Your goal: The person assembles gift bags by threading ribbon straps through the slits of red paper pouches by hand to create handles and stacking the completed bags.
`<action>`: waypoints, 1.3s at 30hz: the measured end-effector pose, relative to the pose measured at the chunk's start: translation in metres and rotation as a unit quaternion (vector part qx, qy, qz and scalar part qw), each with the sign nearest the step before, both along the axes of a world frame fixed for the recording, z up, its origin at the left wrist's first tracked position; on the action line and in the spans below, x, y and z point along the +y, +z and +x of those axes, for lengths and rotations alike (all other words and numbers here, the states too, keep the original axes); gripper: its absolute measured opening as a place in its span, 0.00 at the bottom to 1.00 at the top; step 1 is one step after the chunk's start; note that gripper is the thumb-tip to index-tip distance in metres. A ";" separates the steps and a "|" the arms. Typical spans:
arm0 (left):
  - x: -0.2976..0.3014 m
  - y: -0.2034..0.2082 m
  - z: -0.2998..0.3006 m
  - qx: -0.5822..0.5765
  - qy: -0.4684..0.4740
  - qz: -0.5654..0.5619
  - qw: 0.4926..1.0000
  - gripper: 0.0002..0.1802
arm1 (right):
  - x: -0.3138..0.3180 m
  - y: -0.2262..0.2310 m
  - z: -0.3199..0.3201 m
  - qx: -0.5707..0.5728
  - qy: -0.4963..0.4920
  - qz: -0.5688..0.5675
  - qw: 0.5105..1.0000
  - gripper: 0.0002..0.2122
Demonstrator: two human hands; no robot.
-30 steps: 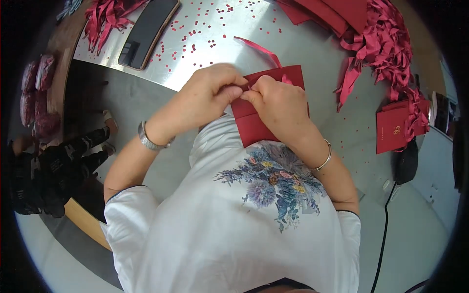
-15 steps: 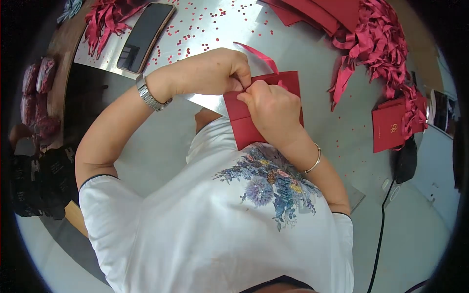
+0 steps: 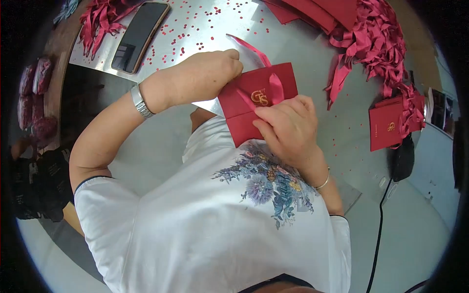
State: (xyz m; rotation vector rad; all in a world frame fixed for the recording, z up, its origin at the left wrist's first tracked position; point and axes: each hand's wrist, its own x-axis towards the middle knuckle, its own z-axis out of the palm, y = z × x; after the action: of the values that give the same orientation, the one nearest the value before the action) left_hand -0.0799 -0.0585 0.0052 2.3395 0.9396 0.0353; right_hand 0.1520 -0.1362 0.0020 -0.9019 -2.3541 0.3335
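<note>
A small red paper bag [image 3: 237, 124] with a gold emblem lies tilted in front of my chest. Its front ribbon handle [image 3: 276, 90] hangs down over the emblem, and my right hand [image 3: 290, 129] closes on the lower part of the loop with thumb and fingers. A second ribbon [image 3: 251, 49] sticks out past the bag's far edge. My left hand [image 3: 215, 73] is curled at the bag's upper left corner and seems to grip it; its fingertips are hidden.
A phone [image 3: 140, 36] lies at the far left beside pink-red ribbons [image 3: 100, 24]. Red paper dots [image 3: 195, 29] litter the metal table. Flat red bags [image 3: 317, 14] and a ribbon heap [image 3: 373, 44] sit far right, above more finished bags [image 3: 386, 124]. A black cable [image 3: 380, 234] runs down the right.
My hands have come apart. The right hand moved down and right, pulling the ribbon loop over the bag's front and baring the emblem. The left shifted slightly left.
</note>
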 end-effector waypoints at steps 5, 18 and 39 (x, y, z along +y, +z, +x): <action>-0.002 -0.008 -0.003 0.025 -0.012 0.030 0.999 0.08 | -0.012 -0.031 0.009 0.012 -0.078 -0.059 0.995 0.37; 0.059 0.012 -0.037 0.077 0.171 0.254 0.949 0.08 | -0.012 -0.040 0.016 0.017 -0.103 -0.115 0.988 0.43; 0.005 -0.009 0.042 -0.069 0.267 -0.119 0.954 0.14 | -0.011 -0.037 0.015 -0.006 -0.091 -0.096 0.991 0.33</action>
State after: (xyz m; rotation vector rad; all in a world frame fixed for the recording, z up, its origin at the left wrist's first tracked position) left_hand -0.0377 -0.0539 -0.0035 1.7838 1.3937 0.2842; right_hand 0.1671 -0.1473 -0.0349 -1.2042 -2.2571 0.4870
